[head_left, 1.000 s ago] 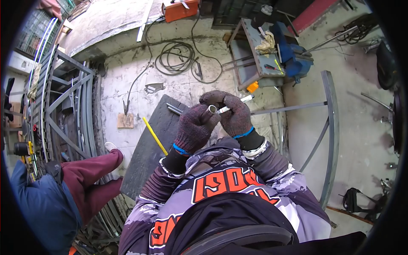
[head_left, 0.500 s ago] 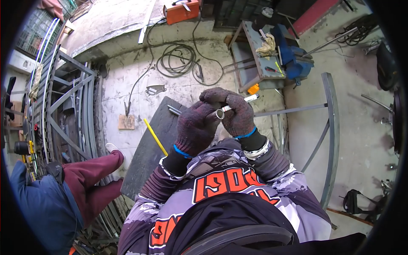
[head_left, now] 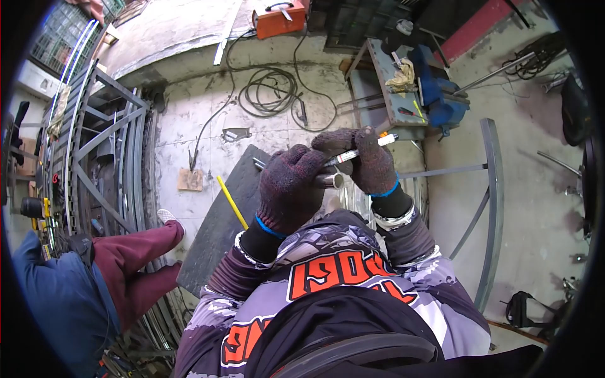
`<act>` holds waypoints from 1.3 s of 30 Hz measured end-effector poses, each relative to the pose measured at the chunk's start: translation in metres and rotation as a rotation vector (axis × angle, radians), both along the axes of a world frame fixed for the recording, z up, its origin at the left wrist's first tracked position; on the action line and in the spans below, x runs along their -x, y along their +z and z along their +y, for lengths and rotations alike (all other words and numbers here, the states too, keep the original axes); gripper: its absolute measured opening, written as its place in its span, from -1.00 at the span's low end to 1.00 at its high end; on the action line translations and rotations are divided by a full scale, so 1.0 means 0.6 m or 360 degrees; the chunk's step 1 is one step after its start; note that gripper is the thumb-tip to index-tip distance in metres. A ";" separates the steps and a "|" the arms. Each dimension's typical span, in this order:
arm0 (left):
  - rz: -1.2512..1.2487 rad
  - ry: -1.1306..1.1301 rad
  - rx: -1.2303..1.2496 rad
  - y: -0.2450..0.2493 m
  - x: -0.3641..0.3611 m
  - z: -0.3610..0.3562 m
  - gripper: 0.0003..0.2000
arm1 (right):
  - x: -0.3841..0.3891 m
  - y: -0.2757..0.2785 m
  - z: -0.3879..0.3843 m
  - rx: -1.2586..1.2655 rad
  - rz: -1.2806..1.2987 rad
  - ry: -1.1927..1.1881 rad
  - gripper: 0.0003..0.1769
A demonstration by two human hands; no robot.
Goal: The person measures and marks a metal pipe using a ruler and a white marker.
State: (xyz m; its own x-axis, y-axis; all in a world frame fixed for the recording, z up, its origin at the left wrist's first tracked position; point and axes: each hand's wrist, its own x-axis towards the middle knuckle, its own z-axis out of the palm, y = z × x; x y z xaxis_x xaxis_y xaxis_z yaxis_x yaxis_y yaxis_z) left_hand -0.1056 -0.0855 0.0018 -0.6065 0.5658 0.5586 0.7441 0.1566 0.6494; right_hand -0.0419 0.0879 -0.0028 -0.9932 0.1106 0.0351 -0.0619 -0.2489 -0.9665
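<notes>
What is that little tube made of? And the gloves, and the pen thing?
The tube looks like bare metal, probably steel: silvery grey, shiny, with a hollow end. The left hand and right hand wear what looks like knitted fabric, dark and speckled, blue at the cuffs. The marker seems to be white plastic, though it is small to judge.

Head camera (fisheye) looks steeply down, close over left hand (head_left: 288, 189) and right hand (head_left: 373, 165)
</notes>
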 end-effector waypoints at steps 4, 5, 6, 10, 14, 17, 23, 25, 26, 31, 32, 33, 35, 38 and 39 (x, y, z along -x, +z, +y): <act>-0.0010 0.0061 -0.0044 0.003 -0.004 0.000 -0.82 | -0.002 0.040 -0.001 -0.0173 -0.0039 0.0044 -0.10; 0.0009 0.0040 -0.0007 0.007 -0.005 -0.001 -0.81 | -0.004 0.050 0.000 -0.0614 0.0151 -0.0045 -0.11; 0.0027 0.0022 0.0031 0.009 -0.006 -0.004 -0.79 | -0.006 0.055 0.001 -0.1051 0.0346 -0.0135 -0.12; -0.0804 0.0254 -0.0647 -0.015 0.010 -0.030 -0.90 | -0.021 0.074 0.126 0.0471 0.0334 -0.0671 -0.41; -0.0327 0.0423 -0.0410 -0.026 0.042 -0.034 -0.94 | -0.023 0.068 0.174 0.0096 0.0496 -0.0738 -0.46; -0.0719 0.0378 -0.0715 -0.060 0.027 0.026 -0.88 | -0.008 0.027 0.108 -0.0179 0.0387 -0.0644 -0.57; -0.1241 0.0549 -0.0956 -0.091 -0.024 0.100 -0.83 | -0.018 -0.006 0.032 -0.1013 0.0466 -0.0435 -0.59; -0.0856 0.0654 -0.0716 -0.072 -0.045 0.117 -0.74 | -0.016 0.001 0.043 -0.1105 0.0631 -0.0411 -0.47; -0.0825 0.0665 -0.0700 -0.073 -0.053 0.128 -0.68 | -0.014 0.003 0.046 -0.1071 0.0654 -0.0402 -0.45; -0.1199 0.0417 -0.1429 -0.116 -0.079 0.167 -0.69 | -0.011 -0.007 0.052 -0.1012 0.0765 -0.0160 -0.44; -0.0932 0.0527 -0.1146 -0.118 -0.077 0.167 -0.68 | -0.013 -0.013 0.052 -0.1003 0.0771 -0.0142 -0.44; -0.0669 0.0628 -0.0856 -0.118 -0.075 0.166 -0.68 | -0.014 -0.023 0.049 -0.0877 0.0735 -0.0183 -0.44; -0.0469 0.0707 -0.0665 -0.114 -0.072 0.169 -0.69 | -0.015 -0.029 0.050 -0.0750 0.0702 -0.0218 -0.44; -0.0366 0.0769 -0.0437 -0.110 -0.074 0.178 -0.73 | -0.014 -0.032 0.058 -0.0773 0.0609 -0.0276 -0.47; -0.0679 0.0690 -0.0616 -0.108 -0.082 0.181 -0.73 | -0.009 -0.038 0.062 -0.0759 0.0620 -0.0270 -0.47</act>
State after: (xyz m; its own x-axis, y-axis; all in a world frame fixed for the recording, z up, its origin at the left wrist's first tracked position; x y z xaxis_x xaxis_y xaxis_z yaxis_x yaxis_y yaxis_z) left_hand -0.0565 0.0234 -0.0631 -0.9417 0.0342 0.3348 0.3365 0.0802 0.9383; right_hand -0.0364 0.1249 -0.0256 -0.8677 0.1480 0.4746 -0.4322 0.2471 -0.8673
